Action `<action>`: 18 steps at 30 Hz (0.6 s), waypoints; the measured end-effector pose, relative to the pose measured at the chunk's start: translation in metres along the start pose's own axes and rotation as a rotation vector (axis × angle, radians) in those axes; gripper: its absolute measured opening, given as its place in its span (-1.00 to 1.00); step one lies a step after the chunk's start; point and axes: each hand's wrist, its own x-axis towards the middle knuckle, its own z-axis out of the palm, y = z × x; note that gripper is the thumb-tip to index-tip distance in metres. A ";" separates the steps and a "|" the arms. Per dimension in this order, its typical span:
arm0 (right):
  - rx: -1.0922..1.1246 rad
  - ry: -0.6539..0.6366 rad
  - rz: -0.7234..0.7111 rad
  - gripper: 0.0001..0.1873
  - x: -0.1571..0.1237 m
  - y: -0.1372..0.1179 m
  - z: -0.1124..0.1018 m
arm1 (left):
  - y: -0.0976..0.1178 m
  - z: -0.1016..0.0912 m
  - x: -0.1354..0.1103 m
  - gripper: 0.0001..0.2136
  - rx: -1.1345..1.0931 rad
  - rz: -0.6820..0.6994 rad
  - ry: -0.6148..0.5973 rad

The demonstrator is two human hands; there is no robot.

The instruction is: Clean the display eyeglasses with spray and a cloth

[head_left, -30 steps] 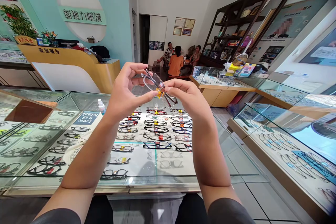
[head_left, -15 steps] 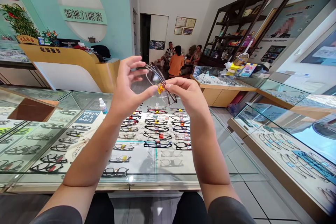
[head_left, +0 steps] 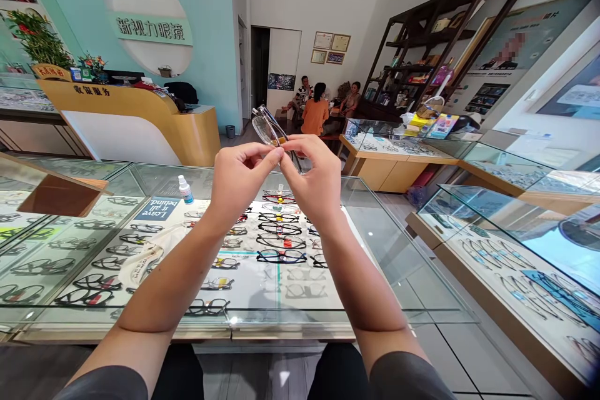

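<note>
Between my two hands, above the glass display case point(head_left: 323, 319), a pair of eyeglasses point(head_left: 263, 128) is held up with its arms folded. My left hand point(head_left: 241, 178) is closed, thumb and fingertips pinching the middle of the frame. From the other side my right hand point(head_left: 313, 175) grips the same glasses, its thumb meeting the left thumb. The fingers hide the bridge and much of the near lens. Below them, rows of spectacle frames point(head_left: 281, 242) lie inside the case. Left of my hands a small white spray bottle point(head_left: 185, 190) stands upright on the glass.
A clear stand with a brown panel point(head_left: 60, 194) is at the left. More glass cases point(head_left: 487, 262) run along the right. Behind are a yellow service counter point(head_left: 140, 100), a dark shelf point(head_left: 435, 31) and several people, one in an orange top point(head_left: 315, 115).
My left hand has moved right and down, its spread fingers closing on the glasses. The right hand has shifted slightly left. The glasses' orange tag is now covered by my fingers.
</note>
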 end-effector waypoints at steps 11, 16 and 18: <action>0.039 -0.131 0.026 -0.77 -0.007 -0.008 -0.002 | -0.004 -0.009 0.005 -0.72 0.025 0.014 0.040; 0.190 -0.121 0.063 -0.79 -0.016 -0.005 -0.008 | 0.001 -0.022 0.004 -0.83 0.068 0.034 0.010; 0.210 -0.089 0.089 -0.80 -0.026 0.006 -0.010 | 0.001 -0.032 0.004 -0.85 0.097 0.034 -0.053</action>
